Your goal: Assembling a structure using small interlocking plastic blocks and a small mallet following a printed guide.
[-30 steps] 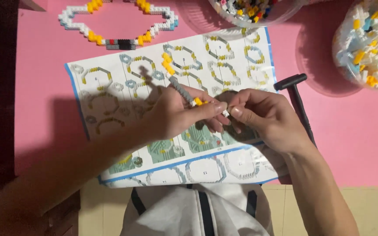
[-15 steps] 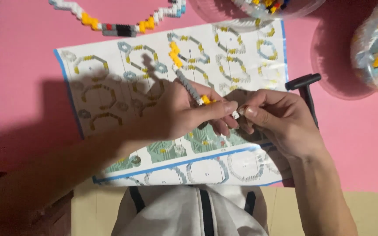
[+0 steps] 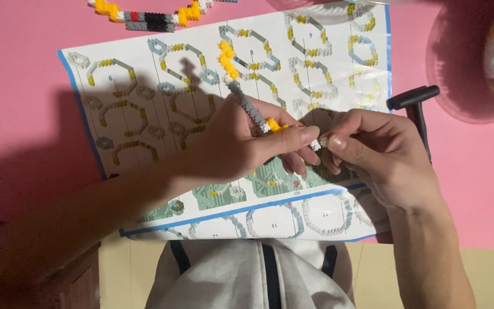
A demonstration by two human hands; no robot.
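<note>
My left hand [image 3: 241, 143] grips a thin strip of small grey, white and yellow bricks [image 3: 242, 97] that sticks up and to the left from my fist. My right hand [image 3: 373, 151] pinches a tiny white brick [image 3: 316, 145] at the strip's near end, thumb and fingertips pressed together against the left thumb. Both hands hover over a printed instruction sheet [image 3: 144, 109] with pictures of brick rings, lying on a pink surface [image 3: 24, 91].
A curved chain of yellow, white, grey, black and red bricks [image 3: 144, 16] lies at the top. A black hammer-shaped tool [image 3: 415, 106] rests right of the sheet. A clear bowl of loose bricks [image 3: 487, 63] stands at the upper right. My grey garment [image 3: 253, 274] shows below.
The view has shifted so the sheet and hands sit a little lower and to the right. My hands stay joined on the strip; the right fingers have closed tighter on the small white brick.
</note>
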